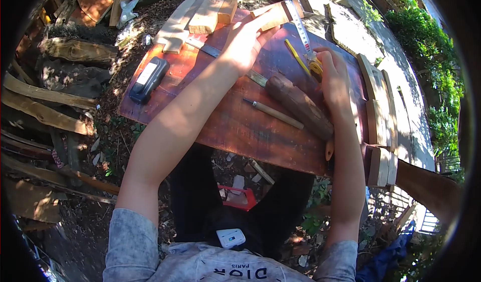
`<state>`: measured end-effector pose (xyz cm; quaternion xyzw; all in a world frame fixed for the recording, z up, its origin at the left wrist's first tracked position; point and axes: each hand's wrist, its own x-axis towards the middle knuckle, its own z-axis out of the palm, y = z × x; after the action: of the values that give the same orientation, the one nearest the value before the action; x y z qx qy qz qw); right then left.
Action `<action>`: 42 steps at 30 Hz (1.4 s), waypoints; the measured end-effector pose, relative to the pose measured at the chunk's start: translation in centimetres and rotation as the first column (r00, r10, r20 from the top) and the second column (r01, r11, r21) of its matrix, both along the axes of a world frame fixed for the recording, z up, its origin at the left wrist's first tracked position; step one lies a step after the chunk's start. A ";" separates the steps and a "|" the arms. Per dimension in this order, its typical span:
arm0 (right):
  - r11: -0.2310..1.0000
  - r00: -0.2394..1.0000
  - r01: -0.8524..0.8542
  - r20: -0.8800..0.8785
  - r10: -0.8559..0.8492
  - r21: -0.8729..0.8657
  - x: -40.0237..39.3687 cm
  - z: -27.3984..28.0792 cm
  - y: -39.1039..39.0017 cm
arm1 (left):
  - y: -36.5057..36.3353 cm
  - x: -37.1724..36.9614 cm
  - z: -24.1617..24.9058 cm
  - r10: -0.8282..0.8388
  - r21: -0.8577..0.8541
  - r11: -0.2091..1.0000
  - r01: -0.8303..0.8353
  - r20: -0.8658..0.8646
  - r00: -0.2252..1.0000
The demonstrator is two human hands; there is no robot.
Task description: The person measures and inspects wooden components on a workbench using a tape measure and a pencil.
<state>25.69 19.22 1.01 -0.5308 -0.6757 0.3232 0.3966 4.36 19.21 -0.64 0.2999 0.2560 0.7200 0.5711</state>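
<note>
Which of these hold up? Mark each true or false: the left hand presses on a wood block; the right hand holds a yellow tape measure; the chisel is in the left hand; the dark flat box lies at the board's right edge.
1. The left hand presses on a wood block. True.
2. The right hand holds a yellow tape measure, its tape drawn out past the block. True.
3. The chisel is in the left hand. False: it lies free on the red-brown board, beside a dark wooden handle.
4. The dark flat box lies at the board's right edge. False: it lies at the left edge.
</note>
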 end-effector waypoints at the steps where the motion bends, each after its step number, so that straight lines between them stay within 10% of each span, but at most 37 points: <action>1: 1.000 1.000 0.004 0.004 -0.004 0.003 0.0 0.0 -0.1 | 0.0 0.0 0.0 -0.002 0.004 1.000 0.002 -0.003 1.000; 27: 0.993 0.993 -0.117 0.017 0.118 -0.025 0.8 -0.3 -0.1 | 0.0 -0.3 0.0 -0.052 -0.008 0.999 0.052 0.016 0.999; 42: 0.924 0.951 -0.234 -0.268 0.154 -0.301 -0.2 0.7 -0.7 | 0.2 -0.5 -0.2 -0.112 0.025 0.993 0.112 0.014 0.994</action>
<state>25.49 18.53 1.73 -0.4767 -0.6088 0.5311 0.3466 3.81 19.38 -0.86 0.3151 0.2257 0.6921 0.6089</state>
